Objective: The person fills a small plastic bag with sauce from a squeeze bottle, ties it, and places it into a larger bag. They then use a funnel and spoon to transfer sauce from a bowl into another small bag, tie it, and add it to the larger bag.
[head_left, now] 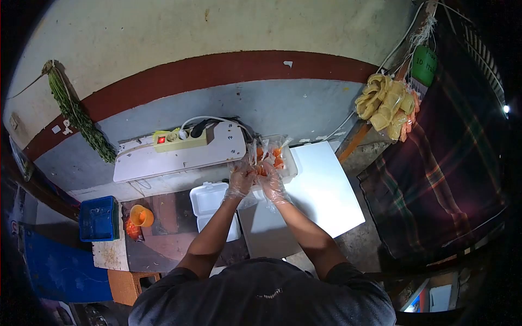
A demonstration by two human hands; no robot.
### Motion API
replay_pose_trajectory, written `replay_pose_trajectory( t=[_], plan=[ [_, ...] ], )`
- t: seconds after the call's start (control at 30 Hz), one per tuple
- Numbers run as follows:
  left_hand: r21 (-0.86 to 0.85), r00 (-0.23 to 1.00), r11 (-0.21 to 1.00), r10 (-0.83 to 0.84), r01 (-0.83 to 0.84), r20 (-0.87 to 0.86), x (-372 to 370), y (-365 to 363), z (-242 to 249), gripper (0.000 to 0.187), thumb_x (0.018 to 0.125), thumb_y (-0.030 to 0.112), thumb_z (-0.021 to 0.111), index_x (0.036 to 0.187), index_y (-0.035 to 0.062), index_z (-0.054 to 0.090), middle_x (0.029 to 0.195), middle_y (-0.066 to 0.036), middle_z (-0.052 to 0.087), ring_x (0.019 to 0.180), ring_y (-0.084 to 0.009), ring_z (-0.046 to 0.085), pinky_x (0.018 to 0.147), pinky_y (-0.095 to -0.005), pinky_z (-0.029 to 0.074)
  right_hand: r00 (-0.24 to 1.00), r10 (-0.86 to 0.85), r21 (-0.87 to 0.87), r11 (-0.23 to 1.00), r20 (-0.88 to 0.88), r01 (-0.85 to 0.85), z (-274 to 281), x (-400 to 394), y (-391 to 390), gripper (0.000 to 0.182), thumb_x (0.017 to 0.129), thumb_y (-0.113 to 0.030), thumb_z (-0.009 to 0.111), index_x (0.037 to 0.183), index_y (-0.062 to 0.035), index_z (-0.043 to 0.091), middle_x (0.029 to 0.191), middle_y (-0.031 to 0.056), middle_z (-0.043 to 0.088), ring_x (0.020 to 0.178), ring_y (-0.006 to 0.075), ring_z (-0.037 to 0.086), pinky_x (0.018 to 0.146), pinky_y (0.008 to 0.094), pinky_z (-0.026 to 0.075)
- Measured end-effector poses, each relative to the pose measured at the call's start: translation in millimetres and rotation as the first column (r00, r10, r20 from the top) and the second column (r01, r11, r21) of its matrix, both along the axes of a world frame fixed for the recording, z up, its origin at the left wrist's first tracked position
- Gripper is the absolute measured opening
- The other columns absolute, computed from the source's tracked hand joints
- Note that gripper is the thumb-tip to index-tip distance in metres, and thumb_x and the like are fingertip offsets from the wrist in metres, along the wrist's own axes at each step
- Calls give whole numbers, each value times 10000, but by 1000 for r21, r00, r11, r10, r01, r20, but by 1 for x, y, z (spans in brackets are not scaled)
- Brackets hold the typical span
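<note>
Head view: The left hand (242,179) and right hand (271,177), both in clear plastic gloves, are side by side at the clear plastic bags (277,153) with orange contents. The bags are located at the translucent container (294,165), beside the white tabletop (329,187). Fingers are bent (whether closed on plastic cannot be told). An open foam box (208,200) lies near the left forearm.

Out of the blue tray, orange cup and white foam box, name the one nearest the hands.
The white foam box, standing open beside the left hand; the orange cup is farther left, the blue tray farthest.
</note>
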State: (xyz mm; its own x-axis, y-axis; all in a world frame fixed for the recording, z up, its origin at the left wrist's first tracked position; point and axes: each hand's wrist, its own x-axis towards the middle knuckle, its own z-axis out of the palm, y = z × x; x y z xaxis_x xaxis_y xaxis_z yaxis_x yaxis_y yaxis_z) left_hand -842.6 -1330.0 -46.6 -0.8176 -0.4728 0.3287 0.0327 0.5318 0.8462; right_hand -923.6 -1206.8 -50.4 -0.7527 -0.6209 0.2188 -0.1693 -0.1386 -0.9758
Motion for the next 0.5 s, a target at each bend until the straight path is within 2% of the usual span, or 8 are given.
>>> replay_pose_trajectory(
  t=[0.03, 0.1, 0.13, 0.2, 0.33, 0.4, 0.43, 0.5],
  plan=[
    [3, 1000, 1000, 0, 0, 4, -3, -5, -12, 215, 895, 30, 557, 1108, -5, 564, 837, -75, 624, 736, -110, 592, 666, -283, 502, 1000, 0, 3, 1000, 4, 0, -3, -3, 0, 572, 835, 48, 610, 1370, 34, 410, 1327, 166, 519, 1224, 235, 510, 1012, 326, 431],
    [115, 999, 993, -18, 23, -49, -8, -13, -34, 284, 882, 19, 571, 1164, -7, 561, 967, -105, 656, 824, -161, 630, 745, -305, 515, 996, 90, -15, 996, -13, -90, -8, -9, -1, 581, 805, 94, 571, 1363, 25, 427, 1330, 169, 526, 1236, 238, 514, 1018, 325, 430],
    [121, 999, 992, -16, 21, -44, -4, -7, -22, 284, 882, 19, 571, 1164, -7, 561, 967, -105, 656, 824, -161, 630, 745, -305, 515, 996, 92, -9, 996, -8, -92, -4, -7, 1, 581, 805, 94, 571, 1363, 25, 427, 1330, 169, 526, 1236, 238, 514, 1018, 325, 430],
    [51, 984, 991, 131, -126, -122, 3, 0, -2, 309, 795, 60, 645, 1103, 38, 633, 952, -191, 668, 879, -339, 651, 793, -423, 504, 995, 46, 24, 999, -90, -44, 5, -3, 5, 576, 783, 115, 540, 1344, 16, 455, 1327, 161, 538, 1237, 241, 523, 1023, 334, 429],
    [-42, 966, 986, 147, -159, -211, 8, 2, 11, 362, 795, 86, 642, 1151, 32, 605, 1047, -216, 645, 970, -376, 624, 861, -427, 493, 992, 48, -14, 999, -114, -50, 14, 2, 11, 540, 778, 108, 535, 1307, 1, 507, 1281, 146, 578, 1220, 245, 544, 1026, 334, 430],
    [4, 991, 998, 57, -57, -120, 14, 2, 14, 430, 784, 93, 646, 1203, 25, 577, 1108, -216, 627, 1028, -393, 595, 942, -418, 468, 985, -5, 58, 998, -173, 16, 13, 3, 11, 481, 785, 83, 536, 1254, -16, 558, 1234, 149, 612, 1172, 248, 581, 1006, 328, 442],
    [4, 991, 998, 55, -55, -120, 14, 2, 14, 430, 784, 93, 646, 1203, 25, 577, 1108, -216, 627, 1028, -393, 595, 942, -418, 468, 985, -8, 57, 998, -173, 18, 24, 9, 15, 481, 785, 83, 536, 1254, -16, 558, 1234, 149, 612, 1172, 248, 581, 1006, 328, 442],
    [6, 999, 999, 31, -31, -11, 14, 3, 12, 430, 794, 89, 630, 1217, 30, 576, 1114, -210, 628, 1051, -397, 583, 978, -424, 448, 974, -26, 201, 977, -224, 72, 42, 18, 22, 438, 783, 61, 548, 1211, -26, 590, 1190, 159, 635, 1121, 257, 611, 968, 327, 460]
  ],
)
